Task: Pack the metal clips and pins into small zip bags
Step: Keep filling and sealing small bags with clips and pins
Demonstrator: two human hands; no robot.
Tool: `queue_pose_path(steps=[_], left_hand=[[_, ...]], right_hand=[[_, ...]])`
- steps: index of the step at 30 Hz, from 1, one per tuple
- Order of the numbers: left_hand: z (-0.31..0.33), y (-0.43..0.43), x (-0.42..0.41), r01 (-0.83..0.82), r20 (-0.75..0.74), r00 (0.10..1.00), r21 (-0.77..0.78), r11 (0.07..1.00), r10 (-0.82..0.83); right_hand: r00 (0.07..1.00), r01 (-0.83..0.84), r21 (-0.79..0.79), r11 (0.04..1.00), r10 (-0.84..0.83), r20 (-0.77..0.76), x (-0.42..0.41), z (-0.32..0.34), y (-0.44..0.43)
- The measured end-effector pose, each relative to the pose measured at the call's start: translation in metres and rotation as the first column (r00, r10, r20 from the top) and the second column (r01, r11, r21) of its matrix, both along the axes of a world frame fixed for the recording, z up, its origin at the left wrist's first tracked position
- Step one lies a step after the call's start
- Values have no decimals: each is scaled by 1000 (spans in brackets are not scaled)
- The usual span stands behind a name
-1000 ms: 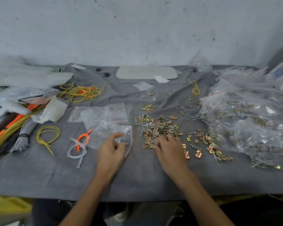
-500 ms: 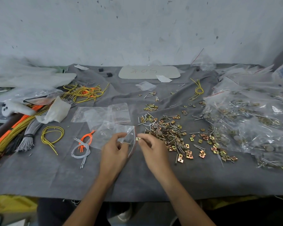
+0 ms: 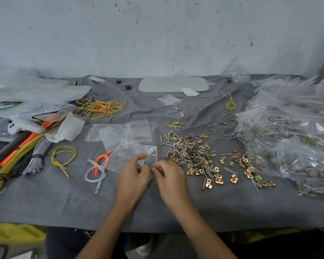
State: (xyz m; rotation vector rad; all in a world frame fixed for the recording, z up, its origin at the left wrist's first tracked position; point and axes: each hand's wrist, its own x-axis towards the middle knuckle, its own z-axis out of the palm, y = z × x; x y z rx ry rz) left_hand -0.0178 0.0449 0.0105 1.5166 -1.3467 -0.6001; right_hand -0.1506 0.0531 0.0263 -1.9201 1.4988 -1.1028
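The small zip bag [image 3: 131,153] lies on the grey cloth [image 3: 64,202] near the front middle of the table, with its red-striped mouth turned toward the right. The left hand [image 3: 133,176] has its fingers curled and pinches the bag's edge by the mouth between thumb and forefinger. The right hand [image 3: 171,179] is just beside it, fingers bent inward, pinching a thin dark pin [image 3: 149,166] at its fingertips; the pin's tip points at the bag's opening, though the blur hides whether it is inside. Just to the right of the hands is a loose heap of clips and pins [image 3: 193,157], brass-coloured squares mixed with silver nails, thinning out toward the table's front edge. Behind the held bag lie a few flat empty bags [image 3: 120,132]. Farther right sit large clear bags [image 3: 288,143] filled with similar metal parts. To the left of the hands is a knot of orange and grey cords [image 3: 98,167], then a yellow wire loop [image 3: 64,156], and at the far left thick wire bundles [image 3: 17,156].
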Motion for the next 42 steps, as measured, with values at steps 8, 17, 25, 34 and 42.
queue_pose_path(steps=[8,17,25,34,42], left_hand=[[-1,-1,-1,-4,-16,1000,16,1000,4],[-2,-2,0,-11,-20,1000,11,1000,11],[-1,-2,0,-13,-15,1000,26,1000,14],[-1,-2,-1,-6,-27,1000,18,1000,6],[0,-1,0,1,-15,1000,14,1000,-1]], right_hand=[[981,62,-62,996,-72,-182,-12,1,2],[816,294,-118,948,-313,-487,-53,-5,2],[908,205,-158,966,-248,-337,-39,-1,-6],[964,98,-18,995,-90,252,-16,1,-10],[995,-16,25,1000,13,98,0,-7,-3]])
